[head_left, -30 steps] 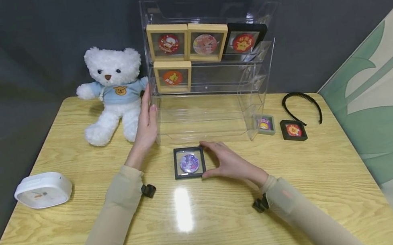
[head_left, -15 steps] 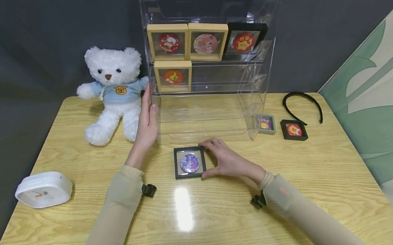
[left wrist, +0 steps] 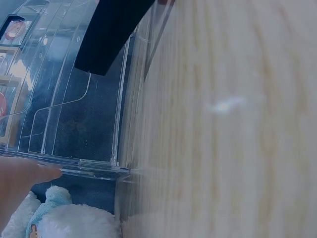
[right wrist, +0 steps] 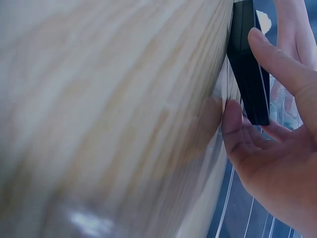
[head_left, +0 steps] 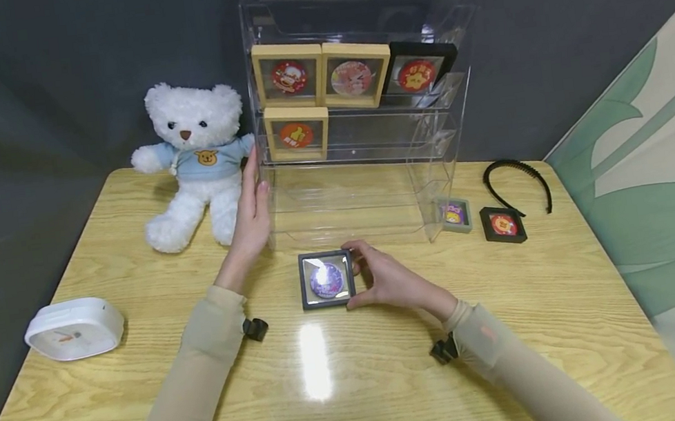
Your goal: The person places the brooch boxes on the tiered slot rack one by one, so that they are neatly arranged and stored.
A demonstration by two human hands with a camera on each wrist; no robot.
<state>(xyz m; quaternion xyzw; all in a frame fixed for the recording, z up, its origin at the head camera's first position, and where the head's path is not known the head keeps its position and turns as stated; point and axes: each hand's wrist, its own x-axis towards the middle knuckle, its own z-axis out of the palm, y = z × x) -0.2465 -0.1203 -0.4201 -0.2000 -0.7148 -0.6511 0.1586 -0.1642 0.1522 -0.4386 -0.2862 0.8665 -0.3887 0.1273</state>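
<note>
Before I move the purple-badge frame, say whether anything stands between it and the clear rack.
Nothing visible does. The right hand grips the black frame at its right edge, and only tabletop shows between it and the clear rack. The left hand is at the rack's left side, out of that line.

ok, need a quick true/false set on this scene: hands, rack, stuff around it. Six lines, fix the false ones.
1. The right hand holds the framed purple badge by its edge. True.
2. The left hand grips a framed badge. False: its fingers lie against the side of the clear rack.
3. Four framed badges stand in the clear rack. True.
4. The red badge near the headband has a tan frame. False: that frame is black.
5. The teddy bear wears a light blue top. True.
6. The white clock is right of the clear rack in the head view. False: it is on the left.
</note>
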